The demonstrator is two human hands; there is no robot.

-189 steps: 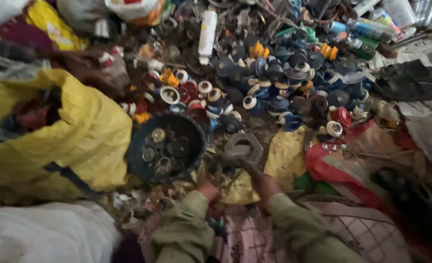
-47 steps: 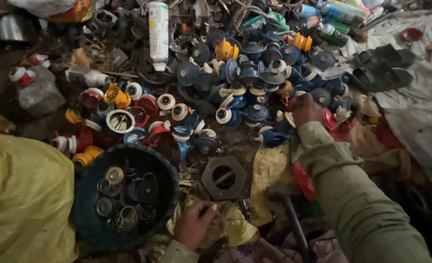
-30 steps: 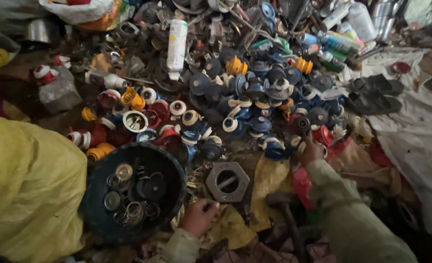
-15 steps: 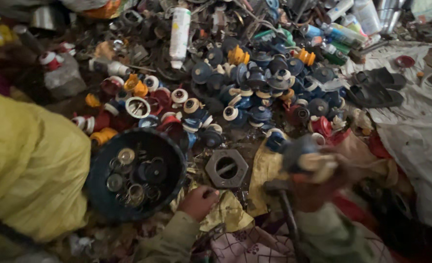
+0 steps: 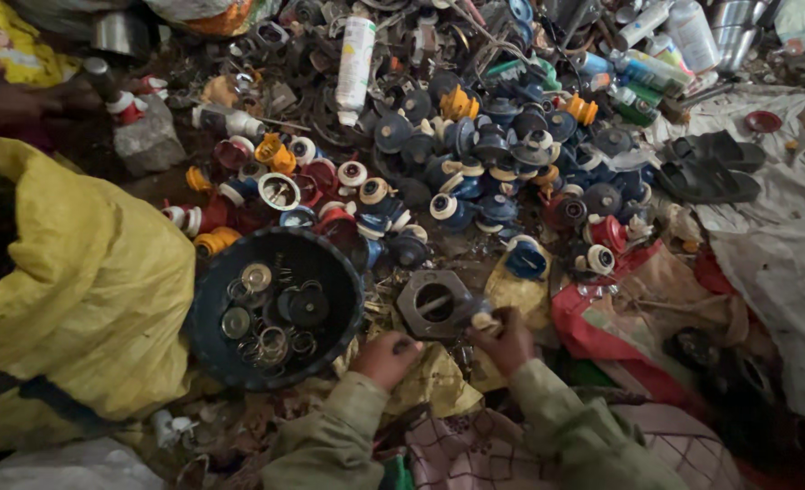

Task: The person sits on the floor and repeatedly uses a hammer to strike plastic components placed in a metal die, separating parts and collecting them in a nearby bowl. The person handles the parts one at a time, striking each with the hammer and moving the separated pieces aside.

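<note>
My right hand (image 5: 506,339) is closed on a small pale-tipped part (image 5: 485,319) and holds it against the right edge of a grey hexagonal metal block (image 5: 433,303) with a round hole. My left hand (image 5: 385,357) rests curled on yellowish cloth (image 5: 439,390) just below the block, with its fingers tucked in. Whether it holds anything is hidden. To its left stands a dark round bowl (image 5: 212,318) with several metal rings and discs inside. Both sleeves are olive green.
A big heap of blue, red and orange spray caps and valve parts (image 5: 475,172) spreads beyond the block. A yellow sack (image 5: 85,290) lies at left, a white spray can (image 5: 356,56) at the back, black sandals (image 5: 706,168) at right, and red-and-tan bags (image 5: 620,318) nearby.
My right hand reached out to the heap at the right, took a part and drew back to the hexagonal block. My left hand stayed by the block and curled.
</note>
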